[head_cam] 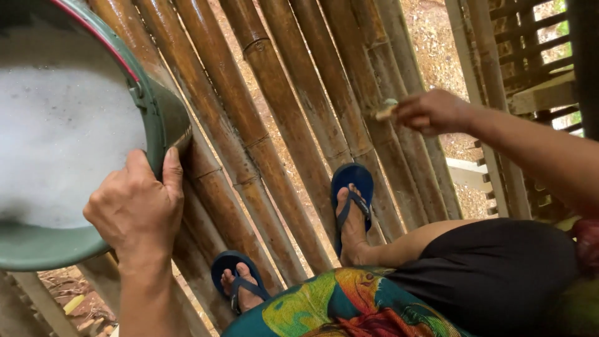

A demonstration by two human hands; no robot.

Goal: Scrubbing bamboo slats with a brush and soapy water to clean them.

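Note:
My left hand (pixel 138 209) grips the rim of a green metal basin (pixel 163 118) at the upper left, thumb over the edge. The basin is tilted and filled with white foamy water (pixel 62 137). My right hand (pixel 430 111) is stretched out at the upper right, fingers pinched on a small pale object (pixel 387 110) that sticks out to the left; what it is cannot be made out. Both hands are over a floor of brown bamboo poles (pixel 281 112).
My feet in blue flip-flops (pixel 351 187) (pixel 237 281) rest on the bamboo poles, with a colourful patterned cloth (pixel 337 306) and black shorts (pixel 493 274) below. A wooden lattice (pixel 530 56) stands at the far right. Gravel ground shows through the gaps.

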